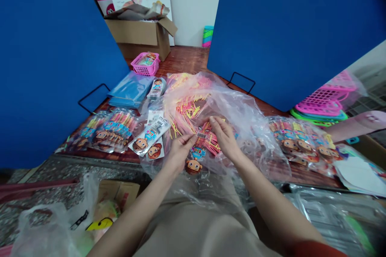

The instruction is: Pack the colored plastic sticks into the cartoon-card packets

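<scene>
My left hand [181,149] pinches the top edge of a small clear pouch [194,166] printed with a cartoon face and a barcode, which hangs down in front of me. My right hand [224,136] is just right of the pouch, thumb and fingers closed together; what they grip, if anything, is hidden. Pink and yellow thin sticks [188,108] lie loose in a large clear plastic bag [241,112] spread open beneath both hands. More pink sticks [212,144] show between my hands. Flat printed pouches [150,136] lie in a loose pile to the left of my left hand.
Filled packs [113,128] lie at the left, more filled packs [297,138] at the right. Behind are blue film sheets [131,88], a pink basket [146,64] and an open carton [137,34]. Blue panels [271,28] flank the wooden table [189,58]. Stacked baskets [324,100] stand at right.
</scene>
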